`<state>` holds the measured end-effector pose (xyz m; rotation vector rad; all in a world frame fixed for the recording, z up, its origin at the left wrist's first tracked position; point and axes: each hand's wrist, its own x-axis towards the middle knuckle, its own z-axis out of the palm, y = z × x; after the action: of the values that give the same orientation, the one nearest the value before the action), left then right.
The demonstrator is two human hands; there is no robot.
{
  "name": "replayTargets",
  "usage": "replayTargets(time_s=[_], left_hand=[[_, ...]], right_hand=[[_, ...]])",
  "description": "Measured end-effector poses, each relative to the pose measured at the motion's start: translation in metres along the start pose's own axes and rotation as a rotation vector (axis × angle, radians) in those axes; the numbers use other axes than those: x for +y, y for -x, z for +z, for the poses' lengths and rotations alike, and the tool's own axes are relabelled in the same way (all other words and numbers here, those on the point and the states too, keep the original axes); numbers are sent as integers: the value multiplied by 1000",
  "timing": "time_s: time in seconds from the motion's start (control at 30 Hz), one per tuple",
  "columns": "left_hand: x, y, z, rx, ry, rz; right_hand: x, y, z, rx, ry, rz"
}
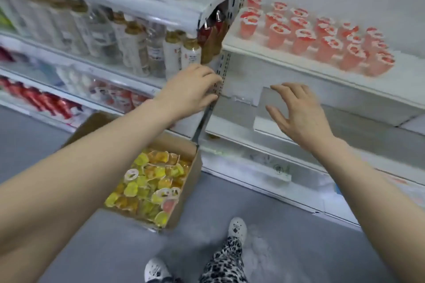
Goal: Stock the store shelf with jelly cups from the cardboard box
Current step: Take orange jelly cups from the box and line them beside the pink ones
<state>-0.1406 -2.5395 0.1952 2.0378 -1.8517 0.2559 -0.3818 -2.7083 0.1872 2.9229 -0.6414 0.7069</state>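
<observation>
An open cardboard box (186,193) stands on the floor below my left arm, filled with several yellow and orange jelly cups (147,181). On the white shelf (299,64) at upper right stand several pink jelly cups (326,46) in rows. My left hand (190,92) hovers by the shelf upright with fingers loosely curled, holding nothing. My right hand (299,115) is spread open in front of the shelf below the pink cups, holding nothing.
Shelves of bottled drinks (138,48) and red packets (46,101) fill the left side. A perforated metal upright (220,76) separates the two shelf bays. My feet in white shoes (236,227) stand on the grey floor near the box.
</observation>
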Motion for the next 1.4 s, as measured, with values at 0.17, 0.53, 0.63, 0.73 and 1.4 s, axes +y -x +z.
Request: replayTargets(time_s=[0.17,0.53,0.63,0.73,1.4], left_hand=[[-61,136,29,-53,36,-254],[-84,372,153,-381,157,-849],[-89,396,184,-374,159,-868],[-95,408,210,-343,100,-826],[-99,409,232,-425,-20,-817]], right_hand=[[-100,39,94,-175,-173,-78],[-237,103,269,-937,-324,-333],[-262,111,317,-1162,-192,-419],[-284,115,354,-1389,-27,-425],[-284,94,391,-1309,-108,-401]])
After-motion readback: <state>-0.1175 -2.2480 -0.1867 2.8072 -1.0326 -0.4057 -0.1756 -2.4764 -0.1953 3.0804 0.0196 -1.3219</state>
